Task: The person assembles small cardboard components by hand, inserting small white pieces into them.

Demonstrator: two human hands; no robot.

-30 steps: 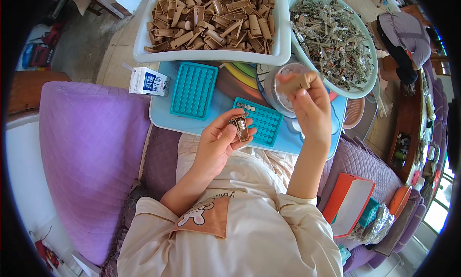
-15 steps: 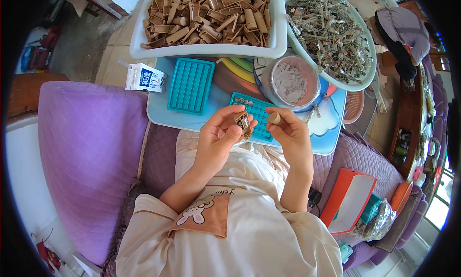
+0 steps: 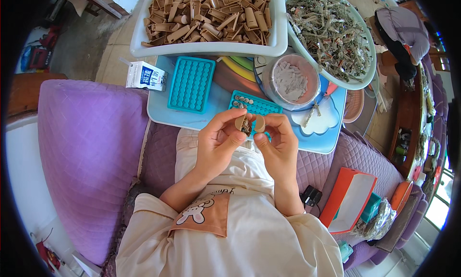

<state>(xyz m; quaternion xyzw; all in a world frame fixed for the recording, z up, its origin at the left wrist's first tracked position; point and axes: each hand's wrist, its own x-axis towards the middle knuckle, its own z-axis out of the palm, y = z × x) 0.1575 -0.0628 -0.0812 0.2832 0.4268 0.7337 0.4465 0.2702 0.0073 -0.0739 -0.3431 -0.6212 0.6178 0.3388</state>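
My left hand (image 3: 218, 142) grips a brown plastic half-shell (image 3: 241, 124) with small electronic parts showing inside it. A second brown half-shell (image 3: 260, 123) is pinched between the thumb and fingers of my right hand (image 3: 279, 141). The two shells are side by side, close together; fingers partly hide where they meet. Just beyond my hands lies a teal tray (image 3: 263, 105) of round pockets, with several small round metallic pieces (image 3: 242, 101) in its far left corner. My hands cover its near part.
A white bin (image 3: 211, 49) of brown shells stands at the back, beside a pale tub (image 3: 370, 71) of wired parts. A round container (image 3: 313, 95) holds white pieces. Another teal tray (image 3: 191, 85) and a drink carton (image 3: 146, 77) are at left. An orange box (image 3: 331, 210) sits at right.
My right hand has moved left with its shell, bringing it up beside the one in my left hand. The shell in my left hand has turned more upright.
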